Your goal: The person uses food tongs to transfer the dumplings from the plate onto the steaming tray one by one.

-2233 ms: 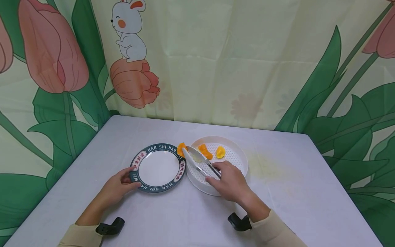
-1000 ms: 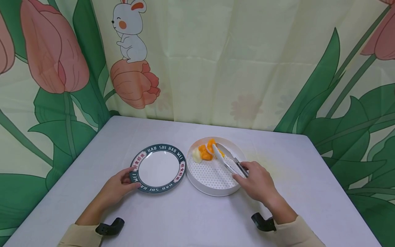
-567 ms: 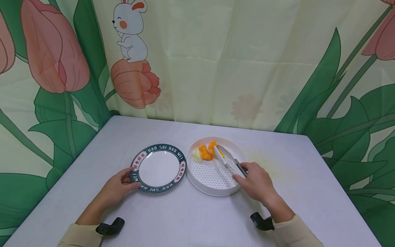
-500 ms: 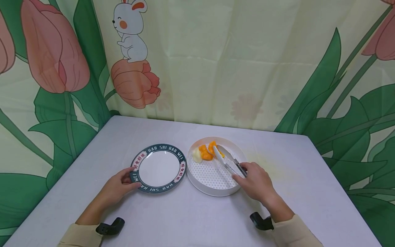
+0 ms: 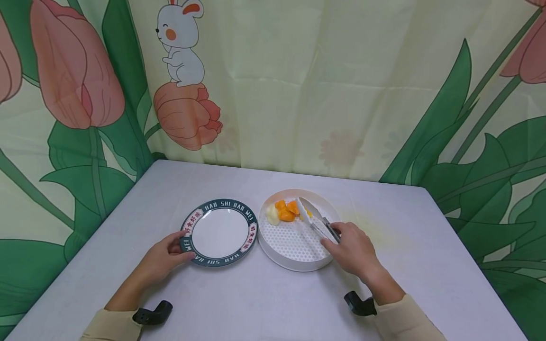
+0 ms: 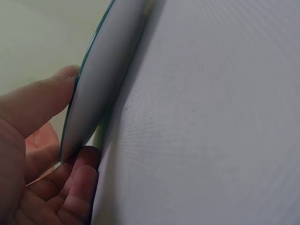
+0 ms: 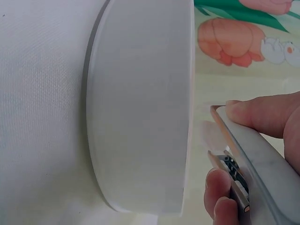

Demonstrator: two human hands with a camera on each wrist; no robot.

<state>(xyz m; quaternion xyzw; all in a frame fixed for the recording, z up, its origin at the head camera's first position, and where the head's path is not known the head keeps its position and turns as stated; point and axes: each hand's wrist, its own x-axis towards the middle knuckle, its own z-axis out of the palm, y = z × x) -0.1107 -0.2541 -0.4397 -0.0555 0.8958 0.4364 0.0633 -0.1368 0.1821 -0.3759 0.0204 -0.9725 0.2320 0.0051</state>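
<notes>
My left hand [image 5: 164, 258] grips the near left rim of a white plate [image 5: 219, 232] with a dark green lettered border. The left wrist view shows the thumb on the upper face and curled fingers at the underside. My right hand [image 5: 351, 248] holds metal tongs [image 5: 317, 220], their tips low inside a round white basket [image 5: 277, 258] with a perforated floor. Beside the tips lies an orange piece [image 5: 292, 207], against another orange piece [image 5: 285, 214]. A pale yellow piece [image 5: 272, 215] lies to their left. A yellow piece is mostly hidden behind the tongs.
The plate and basket stand side by side, edges nearly meeting, on a white-covered table [image 5: 264, 303]. A faint yellowish stain [image 5: 367, 227] marks the cloth right of the basket. A printed curtain [image 5: 298, 94] hangs behind the table.
The tongs carried an orange piece from the plate's right rim rightward over the basket. It now lies lower, against the other orange piece, the tips beside it. My left hand stayed put.
</notes>
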